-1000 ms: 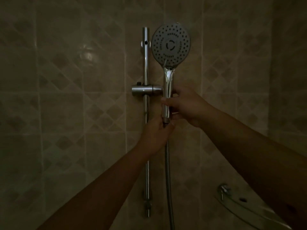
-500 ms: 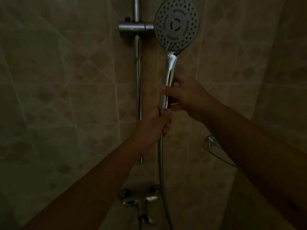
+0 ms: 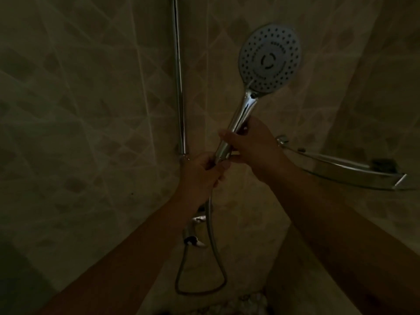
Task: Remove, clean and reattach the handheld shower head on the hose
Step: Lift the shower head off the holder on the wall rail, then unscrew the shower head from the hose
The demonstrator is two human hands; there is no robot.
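Right hand (image 3: 254, 147) gripping shower head (image 3: 269, 59) handle, left hand (image 3: 203, 170) clamped round hose (image 3: 210, 226) nut just below; chrome likely slick, hose floppy, so hold firm.

We can't read any text, brand or no. here. The shower head (image 3: 270, 59) face has a ring of tiny raised marks, maybe lettering, too dark & blurred to make out.
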